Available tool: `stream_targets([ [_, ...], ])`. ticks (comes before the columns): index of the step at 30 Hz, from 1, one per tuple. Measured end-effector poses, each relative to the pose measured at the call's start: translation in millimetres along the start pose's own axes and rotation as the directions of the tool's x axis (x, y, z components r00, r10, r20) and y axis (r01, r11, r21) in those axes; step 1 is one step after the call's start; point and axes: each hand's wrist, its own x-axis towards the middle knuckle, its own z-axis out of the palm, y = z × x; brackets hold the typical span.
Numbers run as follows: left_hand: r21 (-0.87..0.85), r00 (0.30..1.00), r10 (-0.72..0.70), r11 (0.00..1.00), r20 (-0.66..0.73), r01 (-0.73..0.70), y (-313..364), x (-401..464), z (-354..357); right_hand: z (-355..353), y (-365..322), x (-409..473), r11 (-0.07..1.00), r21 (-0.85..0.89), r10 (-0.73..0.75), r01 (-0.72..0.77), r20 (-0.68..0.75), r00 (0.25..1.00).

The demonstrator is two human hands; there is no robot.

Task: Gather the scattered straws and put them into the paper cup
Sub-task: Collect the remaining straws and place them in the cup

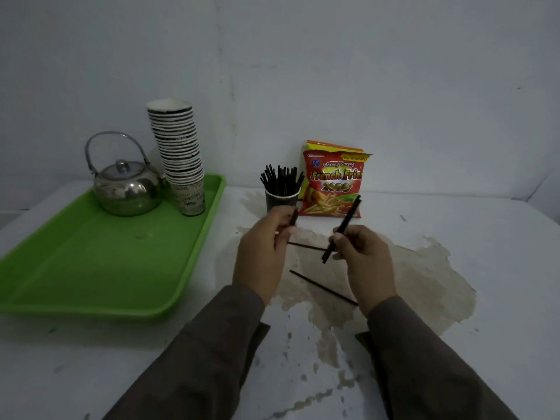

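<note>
While hands (362, 253) grip, straws (322, 287) lie apart.

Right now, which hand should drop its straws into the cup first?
Probably the left hand: it grips straws just in front of the paper cup. The right hand holds its straw farther off.

Paper cup (281, 201) — dark, upright on the white table, at the back near the wall, already packed with black straws (281, 180) standing and fanning out above the rim. One black straw (342, 228) is off the table, tilted, top end toward the back right. Another short dark piece (294, 218) is raised just in front of the cup. Two loose black straws are flat on the table — one (306, 246) nearer the cup, partly hidden, one (323, 288) closer in, lying diagonally.
</note>
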Motion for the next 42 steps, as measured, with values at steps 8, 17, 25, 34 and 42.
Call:
stream_targets([
  [8, -0.01, 0.98, 0.149, 0.988, -0.135, -0.152, 17.1, 89.3, -37.2, 34.3, -61.7, 68.3, 0.973, -0.015, -0.227, 0.228, 0.047, 0.973],
  [17, 0.011, 0.952, 0.239, 0.97, -0.19, -0.241, 13.2, 150.6, -33.1, 64.2, -79.2, 120.8, 0.895, -0.156, -0.43, 0.418, -0.047, 0.902],
  [25, -0.004, 0.986, 0.109, 0.994, -0.124, -0.111, -28.2, 130.1, -6.1, 83.3, -31.7, 115.8, 0.892, -0.246, -0.382, 0.379, 0.039, 0.923],
  [34, 0.043, 1.0, 0.024, 0.999, -0.011, -0.024, -51.5, 111.3, 7.7, 87.6, -8.9, 108.5, 0.867, -0.39, -0.355, 0.311, -0.045, 0.934],
  [42, 0.252, 0.984, 0.1, 0.958, 0.149, -0.135, -45.9, 101.9, 6.0, 84.2, -8.6, 101.8, 0.788, -0.531, -0.331, 0.312, 0.063, 0.942],
])
